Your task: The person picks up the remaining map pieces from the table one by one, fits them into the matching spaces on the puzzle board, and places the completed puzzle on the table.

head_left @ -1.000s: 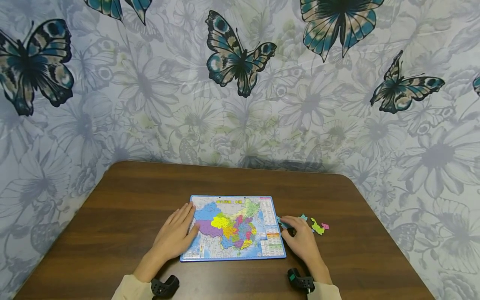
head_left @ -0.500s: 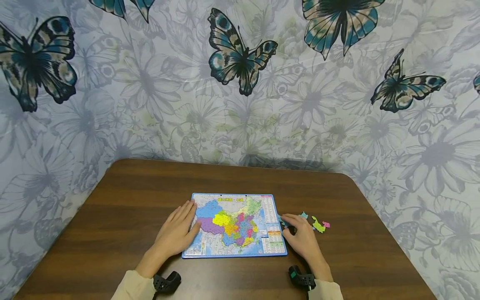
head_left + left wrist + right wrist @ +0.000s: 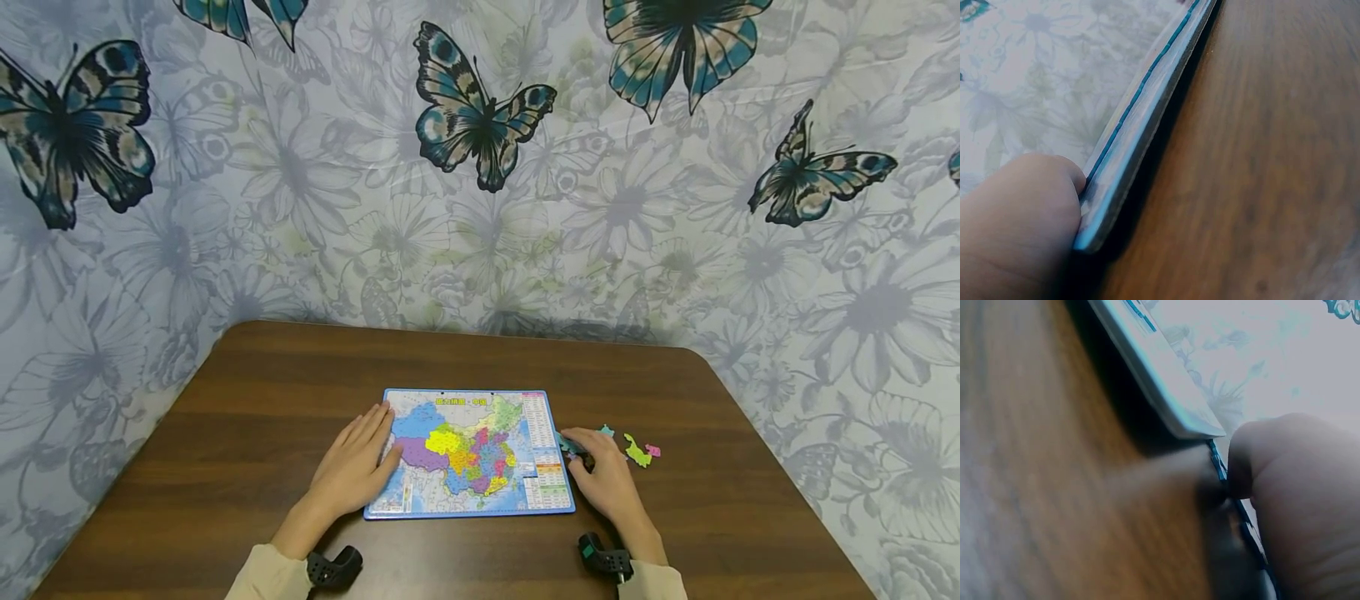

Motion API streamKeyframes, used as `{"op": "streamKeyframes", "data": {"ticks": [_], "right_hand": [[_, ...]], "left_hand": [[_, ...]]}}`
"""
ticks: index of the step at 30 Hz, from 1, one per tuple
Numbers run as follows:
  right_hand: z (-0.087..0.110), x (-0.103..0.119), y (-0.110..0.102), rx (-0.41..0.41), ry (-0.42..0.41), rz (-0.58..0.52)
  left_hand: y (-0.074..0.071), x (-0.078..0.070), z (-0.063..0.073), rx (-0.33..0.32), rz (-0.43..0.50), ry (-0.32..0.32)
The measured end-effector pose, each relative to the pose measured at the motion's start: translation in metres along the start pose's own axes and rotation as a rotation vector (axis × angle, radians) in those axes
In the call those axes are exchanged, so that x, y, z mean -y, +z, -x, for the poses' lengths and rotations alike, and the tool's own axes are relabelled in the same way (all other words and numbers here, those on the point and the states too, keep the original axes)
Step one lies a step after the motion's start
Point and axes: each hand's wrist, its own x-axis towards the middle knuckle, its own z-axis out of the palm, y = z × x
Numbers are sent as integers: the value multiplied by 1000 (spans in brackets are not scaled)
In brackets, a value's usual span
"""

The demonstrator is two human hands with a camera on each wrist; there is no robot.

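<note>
In the head view, a map puzzle board (image 3: 536, 433) with a blue rim and coloured provinces lies on the table. My left hand (image 3: 352, 467) rests along its left side, fingers straight and thumb spread over the edge. The left thumb (image 3: 1029, 219) meets the board's edge (image 3: 1141, 125) in the left wrist view. Just beyond the right edge, my right hand (image 3: 603, 479) touches blue puzzle pieces (image 3: 568, 445), thumb and forefinger apart. From the right wrist, the thumb (image 3: 1297, 487) shows beside thin dark-edged pieces (image 3: 1250, 534); the other fingers are hidden.
Right of the right hand lie a yellow-green piece (image 3: 637, 452), a pink piece (image 3: 653, 451) and a light-blue piece (image 3: 607, 431). The brown wooden table (image 3: 300, 367) has a patterned butterfly cloth (image 3: 480, 250) behind it. Black wrist devices (image 3: 335, 568) are on both wrists.
The right thumb has drawn slightly right, away from the board's edge, and a little more of the blue pieces shows. The left hand keeps its place on the board.
</note>
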Motion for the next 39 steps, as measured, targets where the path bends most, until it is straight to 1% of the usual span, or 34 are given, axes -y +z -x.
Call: {"op": "streamKeyframes", "data": {"ticks": [6,10,13,15,25,28,33,39], "right_hand": [[0,-6,-4,-75,-31,9],[2,-13,-8,-86,23,22],[4,-16,-12,-55,93,47],[6,-17,-14,-39,122,64],[5,-16,-25,77,204,104],[5,-16,-25,88,211,110],[4,-16,-23,54,204,89],[5,-20,-21,-50,134,71]], "left_hand": [[0,-2,2,-3,1,-4],[0,-1,2,-5,1,-5],[-1,-2,2,-7,2,-5],[0,-1,3,-3,3,-9],[-1,-1,2,-3,2,-6],[-2,-1,1,-2,-1,-2],[-2,-1,0,-2,-3,-2],[-2,-1,0,3,-1,-9]]}}
